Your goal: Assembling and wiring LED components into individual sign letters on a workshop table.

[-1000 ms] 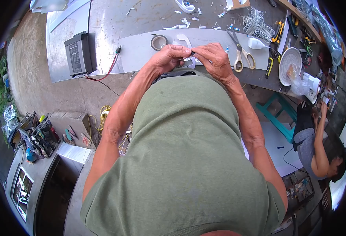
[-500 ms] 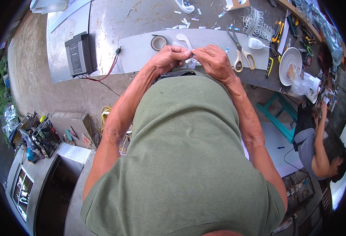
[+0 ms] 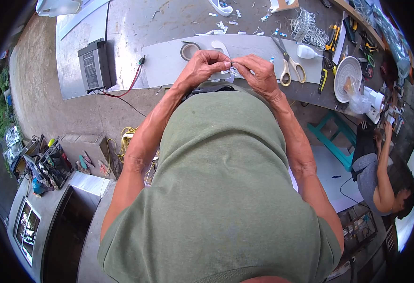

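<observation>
At the near edge of the workbench, my left hand [image 3: 207, 67] and my right hand [image 3: 256, 70] meet fingertip to fingertip. Both are pinched around a small dark piece, too tiny and covered to name. Just below the fingers lie small white pieces [image 3: 234, 72], partly hidden. A curved white plastic part [image 3: 220, 45] rests on the grey sheet [image 3: 164, 66] beyond my hands. Beside my left hand is a roll of dark tape [image 3: 189, 51]. To the right of my right hand lie scissors [image 3: 289, 66] with pale handles.
A black power box [image 3: 94, 65] with red and black leads stands at left. White bottle [image 3: 307, 52], coiled white wire [image 3: 309, 29], yellow-handled cutter [image 3: 322, 80] and a round white lid [image 3: 348, 79] lie right. A teal stool [image 3: 335, 137] and another person [image 3: 381, 179] are at lower right.
My left fingers have curled differently and moved slightly right. My right fingertips have shifted slightly, with the index finger bent more. The tools on the bench look unmoved.
</observation>
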Motion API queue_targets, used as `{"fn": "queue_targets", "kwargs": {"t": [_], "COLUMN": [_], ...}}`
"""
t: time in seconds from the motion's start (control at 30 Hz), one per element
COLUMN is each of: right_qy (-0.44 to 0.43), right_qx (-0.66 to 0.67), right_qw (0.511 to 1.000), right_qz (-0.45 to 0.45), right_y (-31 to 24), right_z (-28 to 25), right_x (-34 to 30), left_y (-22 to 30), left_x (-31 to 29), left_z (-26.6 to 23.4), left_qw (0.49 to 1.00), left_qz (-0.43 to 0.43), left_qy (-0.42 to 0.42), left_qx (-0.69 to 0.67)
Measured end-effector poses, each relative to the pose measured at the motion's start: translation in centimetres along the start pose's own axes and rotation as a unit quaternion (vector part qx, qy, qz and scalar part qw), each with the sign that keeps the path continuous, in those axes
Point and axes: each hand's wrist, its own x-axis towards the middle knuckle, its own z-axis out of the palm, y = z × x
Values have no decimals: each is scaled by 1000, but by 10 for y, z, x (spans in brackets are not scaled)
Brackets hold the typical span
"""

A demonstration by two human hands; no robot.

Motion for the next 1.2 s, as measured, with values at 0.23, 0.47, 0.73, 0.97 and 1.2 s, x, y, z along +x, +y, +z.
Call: {"fn": "queue_targets", "kwargs": {"t": [0.23, 0.47, 0.73, 0.97, 1.2], "right_qy": [-128, -161, -128, -96, -12], "right_qx": [69, 161, 226, 98, 121], "right_qw": [981, 931, 892, 945, 948], "right_qz": [132, 286, 370, 298, 295], "right_y": [2, -1, -8, -16, -29], "right_z": [-10, -7, -8, -7, -1], "right_x": [4, 3, 4, 0, -4], "left_y": [12, 7, 2, 7, 1], "left_x": [-4, -2, 0, 1, 3], "left_z": [3, 5, 6, 2, 1], "left_qw": [974, 961, 967, 981, 996], "left_qz": [71, 133, 125, 31, 17], "left_qy": [5, 16, 27, -5, 1], "left_qx": [214, 242, 218, 192, 92]}}
